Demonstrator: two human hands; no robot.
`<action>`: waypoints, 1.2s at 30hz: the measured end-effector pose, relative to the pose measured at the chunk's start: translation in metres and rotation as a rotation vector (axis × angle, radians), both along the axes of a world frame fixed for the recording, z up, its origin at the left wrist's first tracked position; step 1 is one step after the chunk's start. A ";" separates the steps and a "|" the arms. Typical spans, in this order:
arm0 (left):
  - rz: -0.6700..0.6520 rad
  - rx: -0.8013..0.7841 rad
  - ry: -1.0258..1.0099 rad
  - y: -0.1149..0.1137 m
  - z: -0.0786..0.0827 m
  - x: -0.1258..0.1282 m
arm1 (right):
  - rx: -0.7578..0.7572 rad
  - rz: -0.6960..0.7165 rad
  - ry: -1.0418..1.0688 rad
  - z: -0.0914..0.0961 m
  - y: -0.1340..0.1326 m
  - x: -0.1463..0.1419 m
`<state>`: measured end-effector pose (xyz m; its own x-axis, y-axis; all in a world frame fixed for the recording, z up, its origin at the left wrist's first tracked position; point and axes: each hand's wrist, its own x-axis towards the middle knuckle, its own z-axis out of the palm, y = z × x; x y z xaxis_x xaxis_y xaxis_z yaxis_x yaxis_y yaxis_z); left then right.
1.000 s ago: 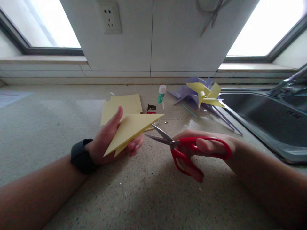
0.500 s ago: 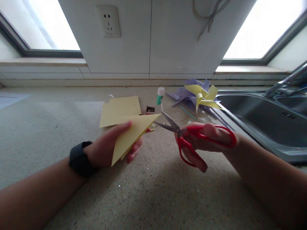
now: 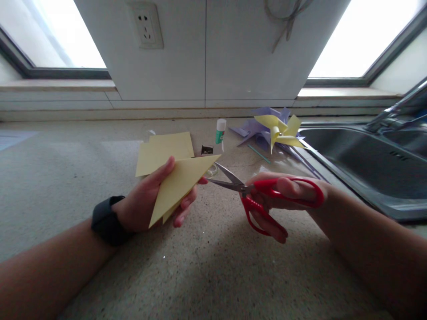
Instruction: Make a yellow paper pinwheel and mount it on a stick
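Note:
My left hand [image 3: 160, 186] is closed on a folded sheet of yellow paper [image 3: 185, 178], thumb on top and fingers beneath. The paper forms a triangle whose tip points right. In my right hand [image 3: 276, 195] is a pair of scissors [image 3: 243, 190] with red handles, its blades parted and aimed left. The blade tips lie close to the right-hand fold of the paper; whether they touch it I cannot tell. Just beyond the paper lie more yellow sheets [image 3: 170, 144], and a small dark-topped box [image 3: 207, 150] sits beside them.
A glue stick [image 3: 220, 131] stands upright at the back. Yellow [image 3: 278, 133] and purple pinwheels [image 3: 253, 129] lie on the counter near the steel sink [image 3: 350, 164] at right. A thin green stick [image 3: 259, 154] rests before them. White paper [image 3: 15, 138] lies far left.
The scissors have shifted left and slightly down, bringing the blades nearer the paper's lower right edge. Both hands keep their holds, and the view has moved a little.

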<state>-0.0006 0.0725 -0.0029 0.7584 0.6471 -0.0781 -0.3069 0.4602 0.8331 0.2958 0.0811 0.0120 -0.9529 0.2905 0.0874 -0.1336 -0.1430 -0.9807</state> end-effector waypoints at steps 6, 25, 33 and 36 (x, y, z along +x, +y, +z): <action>0.051 -0.037 -0.018 0.001 0.002 0.003 | -0.020 -0.023 0.011 -0.005 -0.008 -0.016; 0.018 -0.003 0.005 0.000 -0.001 0.004 | -0.016 -0.094 0.023 -0.012 -0.004 -0.016; 0.111 -0.011 0.184 -0.009 0.003 0.003 | 0.001 -0.060 0.075 -0.003 0.007 0.006; 0.073 0.007 0.206 -0.009 0.004 0.003 | 0.000 -0.020 0.057 -0.003 0.009 0.009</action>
<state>0.0024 0.0637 0.0008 0.6778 0.7011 -0.2214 -0.1624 0.4364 0.8850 0.3050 0.0900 0.0085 -0.9403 0.3095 0.1416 -0.1924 -0.1401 -0.9713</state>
